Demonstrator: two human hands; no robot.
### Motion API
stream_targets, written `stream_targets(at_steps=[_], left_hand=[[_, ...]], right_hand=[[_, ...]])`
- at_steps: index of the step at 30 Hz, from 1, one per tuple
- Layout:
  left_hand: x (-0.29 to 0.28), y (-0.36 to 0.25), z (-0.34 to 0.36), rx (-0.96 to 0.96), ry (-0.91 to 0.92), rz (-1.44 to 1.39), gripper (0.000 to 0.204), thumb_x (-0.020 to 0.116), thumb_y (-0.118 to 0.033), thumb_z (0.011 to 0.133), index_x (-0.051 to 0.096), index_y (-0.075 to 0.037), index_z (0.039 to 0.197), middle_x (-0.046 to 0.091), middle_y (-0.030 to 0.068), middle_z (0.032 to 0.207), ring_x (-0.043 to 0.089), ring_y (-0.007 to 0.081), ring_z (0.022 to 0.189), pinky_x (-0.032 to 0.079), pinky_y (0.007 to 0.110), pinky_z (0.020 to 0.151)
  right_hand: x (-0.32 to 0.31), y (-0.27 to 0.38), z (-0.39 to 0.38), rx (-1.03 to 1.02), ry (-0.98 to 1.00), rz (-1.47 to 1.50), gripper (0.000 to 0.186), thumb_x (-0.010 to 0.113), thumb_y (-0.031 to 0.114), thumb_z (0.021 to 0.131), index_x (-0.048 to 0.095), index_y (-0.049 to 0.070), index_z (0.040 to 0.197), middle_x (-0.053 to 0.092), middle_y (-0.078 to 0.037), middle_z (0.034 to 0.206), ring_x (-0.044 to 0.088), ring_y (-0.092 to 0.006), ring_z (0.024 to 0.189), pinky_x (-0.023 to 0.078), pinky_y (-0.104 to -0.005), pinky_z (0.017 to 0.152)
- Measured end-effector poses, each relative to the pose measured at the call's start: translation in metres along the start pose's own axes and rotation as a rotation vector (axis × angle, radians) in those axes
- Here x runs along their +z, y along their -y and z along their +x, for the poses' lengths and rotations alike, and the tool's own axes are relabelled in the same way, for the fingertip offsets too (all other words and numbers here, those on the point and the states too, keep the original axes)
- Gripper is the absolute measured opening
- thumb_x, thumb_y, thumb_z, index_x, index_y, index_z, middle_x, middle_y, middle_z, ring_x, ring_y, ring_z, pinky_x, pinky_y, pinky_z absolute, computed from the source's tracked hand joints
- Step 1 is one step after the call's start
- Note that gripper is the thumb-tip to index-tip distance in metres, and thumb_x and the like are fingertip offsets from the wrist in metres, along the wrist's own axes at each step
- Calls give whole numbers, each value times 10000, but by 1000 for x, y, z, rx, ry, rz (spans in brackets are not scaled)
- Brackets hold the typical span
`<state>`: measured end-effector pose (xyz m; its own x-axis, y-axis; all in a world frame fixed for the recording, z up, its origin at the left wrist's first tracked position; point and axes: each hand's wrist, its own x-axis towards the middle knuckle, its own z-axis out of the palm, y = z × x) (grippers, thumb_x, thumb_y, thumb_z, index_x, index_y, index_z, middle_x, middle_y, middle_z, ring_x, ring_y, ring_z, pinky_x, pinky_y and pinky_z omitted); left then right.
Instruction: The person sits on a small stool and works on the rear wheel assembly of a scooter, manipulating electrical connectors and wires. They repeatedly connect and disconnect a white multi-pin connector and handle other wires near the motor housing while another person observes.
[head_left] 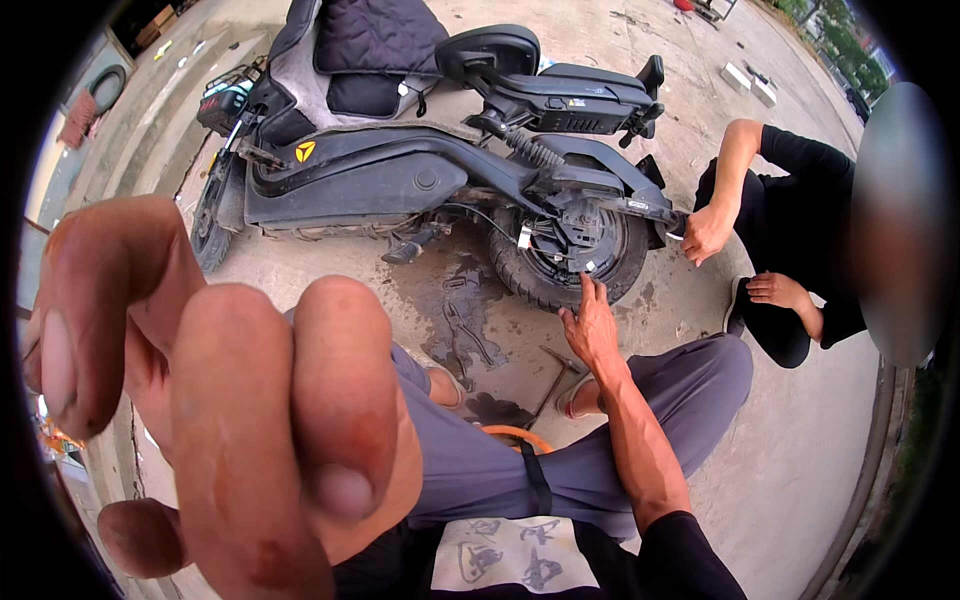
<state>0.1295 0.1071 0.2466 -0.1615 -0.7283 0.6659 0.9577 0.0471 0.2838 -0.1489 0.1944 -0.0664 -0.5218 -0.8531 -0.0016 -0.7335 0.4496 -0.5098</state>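
Note:
My left hand (pixel 270 400) is raised very close to the camera, its fingers loosely bent and apart, with nothing visible in them. My right hand (pixel 595 330) reaches to the rear wheel (pixel 515 270) of a black electric scooter (pixel 360 180) that lies on its side. Its fingers are stretched out at the tyre's near side, by the opened hub (pixel 580 240) with its brake parts and a cable. Across the wheel, a co-worker's hand (pixel 708 235) grips the dark arm beside the tyre. Their other hand (pixel 780 290) rests near their knee.
Pliers (pixel 465 335) lie on a wet, dark patch of concrete, and a hammer (pixel 560 370) lies between my feet. An orange rim (pixel 515 435) shows beneath my legs. The co-worker (pixel 800 200) crouches at the right. Steps (pixel 150 150) rise at the left.

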Motion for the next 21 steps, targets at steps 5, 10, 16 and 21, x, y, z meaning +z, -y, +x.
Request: stream_targets(at_steps=[5, 10, 16, 21], left_hand=[[10, -52, -8, -144, 121, -161, 437, 437, -240, 999, 347, -15, 1362, 374, 116, 1256, 612, 191, 833, 433, 365, 801], [8, -92, -36, -252, 26, -295, 495, 365, -345, 1056, 298, 9, 1397, 407, 149, 1366, 586, 202, 941, 430, 342, 910], [-1, -109, -58, -218, -32, -297, 481, 376, -343, 1055, 307, 0, 1385, 420, 141, 1337, 586, 200, 936, 425, 345, 909], [-15, -108, -71, -188, -79, -285, 469, 386, -341, 1054, 315, -7, 1375, 431, 135, 1313, 585, 198, 932, 421, 348, 909]], right_hand=[[2, 4, -37, 67, 90, -7, 744, 712, 124, 860, 350, -9, 1497, 446, -279, 1421, 527, -476, 1260, 485, -492, 1030], [-7, 11, -60, 89, 100, -3, 745, 711, 134, 865, 352, -20, 1500, 434, -280, 1446, 511, -479, 1280, 475, -498, 1049], [-3, 21, -79, 100, 145, -47, 746, 711, 140, 870, 349, -4, 1507, 437, -275, 1445, 521, -469, 1275, 478, -494, 1046], [1, 22, -85, 70, 141, -35, 745, 709, 145, 872, 349, 5, 1509, 430, -275, 1454, 523, -469, 1275, 479, -493, 1043]])
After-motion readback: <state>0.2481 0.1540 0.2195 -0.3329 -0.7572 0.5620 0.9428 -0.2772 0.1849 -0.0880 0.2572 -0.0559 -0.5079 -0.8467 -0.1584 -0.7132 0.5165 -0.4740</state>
